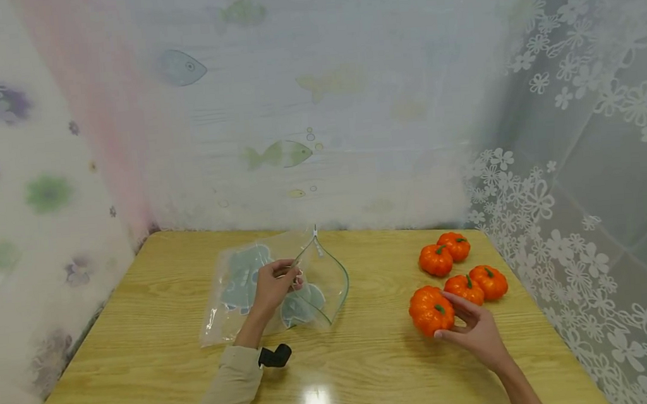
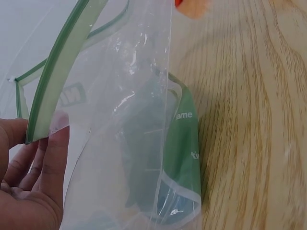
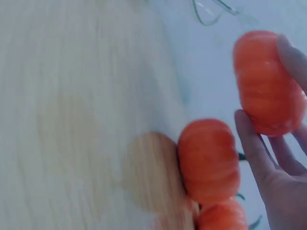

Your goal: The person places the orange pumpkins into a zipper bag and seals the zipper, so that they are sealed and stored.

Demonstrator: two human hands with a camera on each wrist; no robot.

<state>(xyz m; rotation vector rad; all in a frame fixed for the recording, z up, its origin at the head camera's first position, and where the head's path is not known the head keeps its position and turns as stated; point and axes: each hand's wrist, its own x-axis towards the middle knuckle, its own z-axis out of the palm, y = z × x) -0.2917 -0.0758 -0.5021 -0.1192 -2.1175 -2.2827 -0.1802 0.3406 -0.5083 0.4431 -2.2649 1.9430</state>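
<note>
on the wooden table (image 1: 371, 369) rests a clear bag (image 1: 244, 278), its green-edged mouth (image 1: 347, 282) parted and pinched by the left hand (image 1: 275, 284), while well to its right the right hand (image 1: 478, 331) grips an orange pumpkin (image 1: 430, 311), near four more pumpkins (image 1: 463, 290) standing in two pairs.

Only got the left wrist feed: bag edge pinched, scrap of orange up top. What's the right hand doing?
Observer: Head view shows the right hand holding an orange pumpkin, thumb and fingers on its side.
Operator: Any more of those?
Observer: Yes, four more pumpkins on the right side of the table, grouped two and two.
Operator: Which way does the mouth of the bag face?
Observer: In the head view, the clear bag lies left of the pumpkins, and its mouth gapes to the right, toward them.
</note>
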